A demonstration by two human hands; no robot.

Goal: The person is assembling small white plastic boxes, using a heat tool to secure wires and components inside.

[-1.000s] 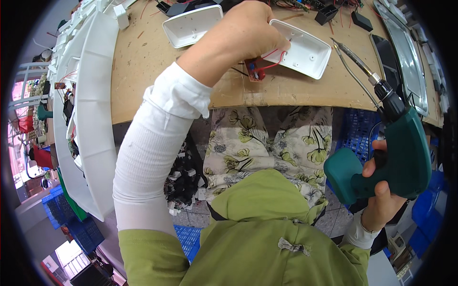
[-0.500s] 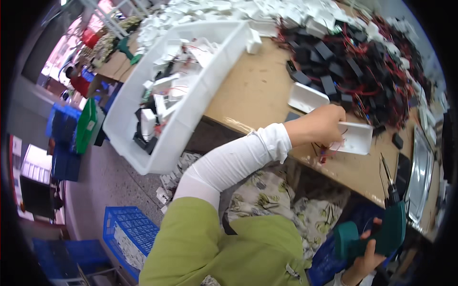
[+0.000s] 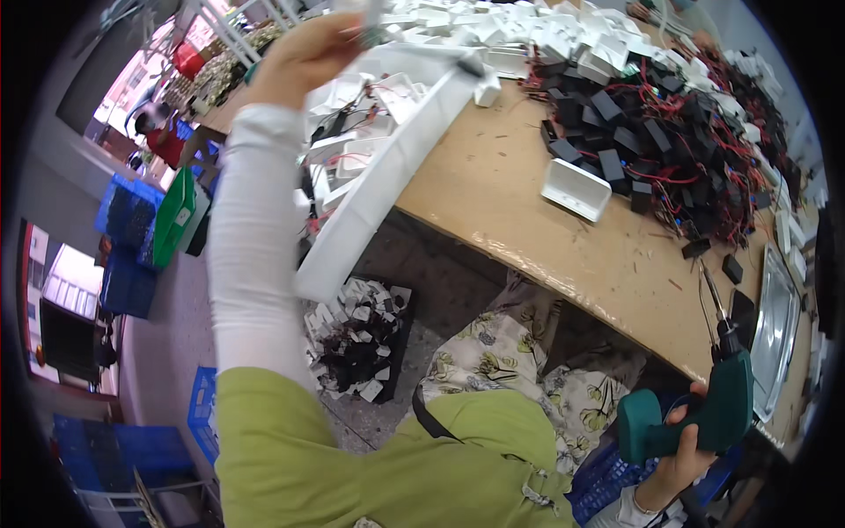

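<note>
Left hand (image 3: 312, 57): raised at the bin (image 3: 396, 185); fingers closed on a pale piece (image 3: 374, 19), blurred, just right of the knuckles. Whether the piece touches the rim cannot be told. The bin's long wall slopes down and to the right of this grip.

Right of the wall, a broad strip of brown tabletop (image 3: 480, 172) extends to the white case (image 3: 576, 195), which lies with its hollow side up, beside the heap (image 3: 656, 145) of black boxes.

Right hand (image 3: 685, 462): wrapped around the green gun (image 3: 731, 409), outside the table's near edge. The metal tip points up and away from this grip; the tray (image 3: 775, 326) lies beyond, to the right.
</note>
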